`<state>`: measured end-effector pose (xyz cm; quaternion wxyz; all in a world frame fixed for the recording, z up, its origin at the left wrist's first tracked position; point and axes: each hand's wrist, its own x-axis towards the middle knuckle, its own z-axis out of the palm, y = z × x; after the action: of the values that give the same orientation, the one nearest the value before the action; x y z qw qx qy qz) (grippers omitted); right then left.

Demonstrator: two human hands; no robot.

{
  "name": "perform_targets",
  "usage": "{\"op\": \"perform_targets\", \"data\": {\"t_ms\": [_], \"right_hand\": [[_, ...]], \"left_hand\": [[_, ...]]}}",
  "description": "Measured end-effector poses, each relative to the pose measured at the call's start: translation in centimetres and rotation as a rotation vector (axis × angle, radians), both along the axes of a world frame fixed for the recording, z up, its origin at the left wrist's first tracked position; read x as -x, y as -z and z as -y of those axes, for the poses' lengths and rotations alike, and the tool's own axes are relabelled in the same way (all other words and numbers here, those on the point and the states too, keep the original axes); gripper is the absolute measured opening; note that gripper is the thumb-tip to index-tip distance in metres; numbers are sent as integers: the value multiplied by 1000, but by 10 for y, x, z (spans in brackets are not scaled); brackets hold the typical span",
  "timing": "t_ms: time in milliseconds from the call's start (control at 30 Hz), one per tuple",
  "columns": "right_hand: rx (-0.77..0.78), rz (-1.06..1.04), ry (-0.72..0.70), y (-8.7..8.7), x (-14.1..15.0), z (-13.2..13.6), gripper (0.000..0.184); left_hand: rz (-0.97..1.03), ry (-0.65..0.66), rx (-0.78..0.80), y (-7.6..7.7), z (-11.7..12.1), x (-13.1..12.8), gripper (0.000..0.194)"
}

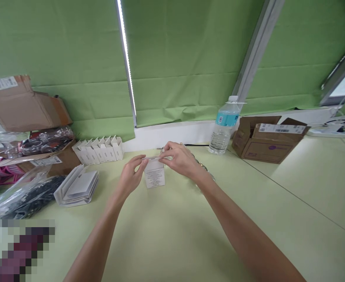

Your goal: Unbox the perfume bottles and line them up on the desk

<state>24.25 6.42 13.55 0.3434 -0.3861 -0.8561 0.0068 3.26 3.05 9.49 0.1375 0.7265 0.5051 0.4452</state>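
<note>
A small white carton (155, 177) with printed text on its near face stands upright on the table in front of me. My left hand (133, 174) pinches its top left edge between thumb and fingers. At the top right, the fingers of my right hand (180, 158) are closed on the carton's upper flap. What is inside the carton cannot be seen. Partly hidden behind my right wrist lie some small gold and green items (202, 166), too covered to name.
Several upright white cartons (98, 150) stand in a row at the back left, near a stack of flat white cartons (82, 188). Farther left are brown boxes (28, 107) and a plastic-wrapped black bundle (34, 196). A water bottle (222, 129) and an open cardboard box (268, 143) stand back right.
</note>
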Motion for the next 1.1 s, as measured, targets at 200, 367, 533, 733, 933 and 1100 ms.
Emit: {"op": "perform_targets", "data": {"t_ms": [200, 367, 533, 733, 933, 1100], "right_hand": [[150, 348, 71, 5, 5, 7, 25], [168, 374, 105, 8, 9, 7, 26], [267, 185, 0, -4, 0, 10, 24], [171, 3, 182, -10, -9, 4, 40], [190, 11, 312, 4, -14, -13, 37], [283, 44, 333, 21, -18, -26, 27]], "left_hand": [[-58, -7, 46, 7, -3, 0, 37], [-23, 7, 24, 9, -3, 0, 32], [192, 46, 100, 17, -5, 0, 70], [197, 170, 333, 48, -16, 6, 51], [244, 196, 408, 64, -23, 15, 41], [282, 179, 428, 64, -23, 28, 41]]}}
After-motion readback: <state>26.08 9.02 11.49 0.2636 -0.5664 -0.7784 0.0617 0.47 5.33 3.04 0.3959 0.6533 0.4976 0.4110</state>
